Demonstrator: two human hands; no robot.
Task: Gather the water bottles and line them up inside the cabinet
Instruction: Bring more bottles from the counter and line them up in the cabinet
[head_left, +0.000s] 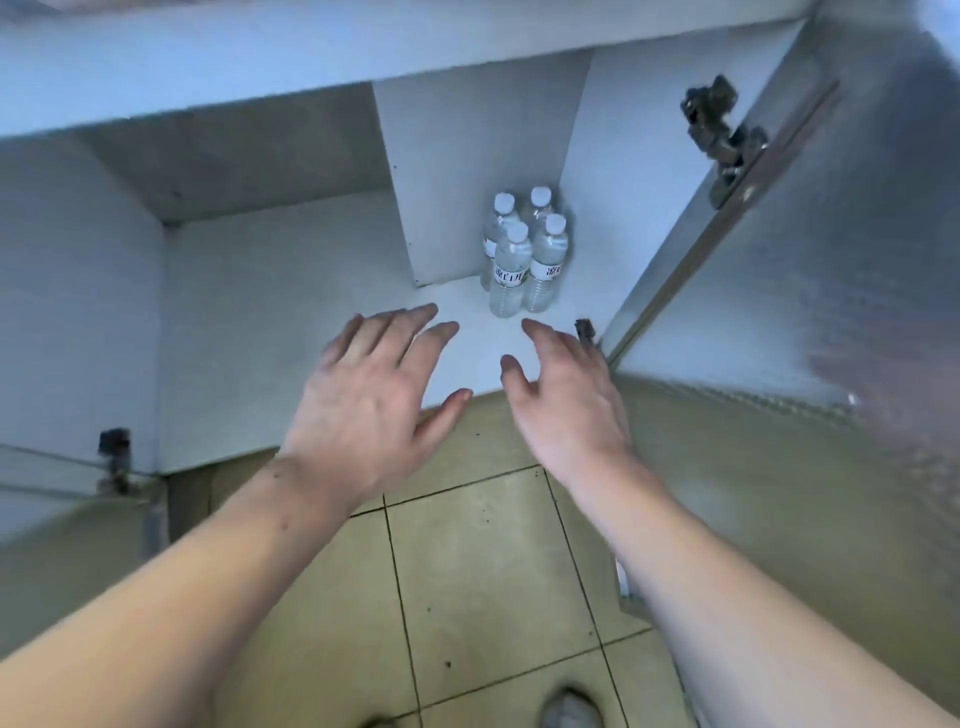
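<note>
Several clear water bottles with white caps stand upright in a tight cluster on the white cabinet floor, in the back right corner. My left hand hovers over the cabinet's front edge with its fingers spread and straight, holding nothing. My right hand reaches in beside it with relaxed fingers, also holding nothing, its fingertips a short way in front of the nearest bottle.
The right cabinet door stands wide open, with a metal hinge on it. Another door hinge shows at the lower left. A white partition stands behind the bottles. Tiled floor lies below.
</note>
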